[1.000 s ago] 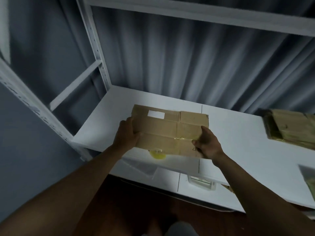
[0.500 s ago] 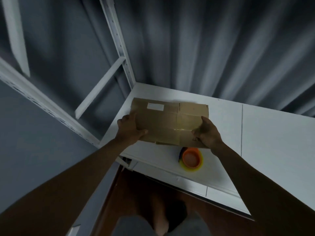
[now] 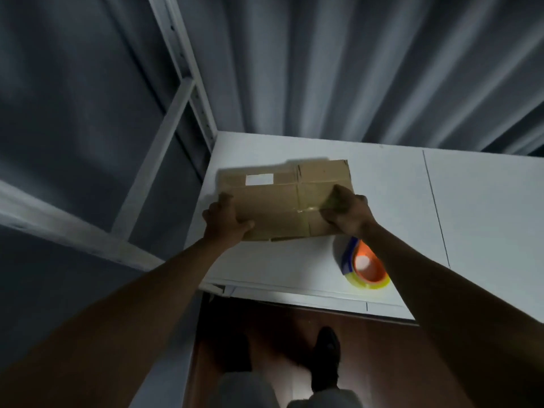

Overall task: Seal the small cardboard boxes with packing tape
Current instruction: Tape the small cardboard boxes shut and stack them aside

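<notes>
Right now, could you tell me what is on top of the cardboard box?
On the cardboard box: a white label, glossy tape and both hands' thumbs, left, right. Whatever lies beneath the hands is covered.

Box (image 3: 282, 201) sits on the desk (image 3: 382, 178), near its back-left corner, beside the rack upright (image 3: 188, 83). Left hand (image 3: 225, 220) on box's left edge, right hand (image 3: 346, 212) on its right edge. Tape roll (image 3: 365, 267) on the desk, just front-right of the box, under the right forearm.
</notes>
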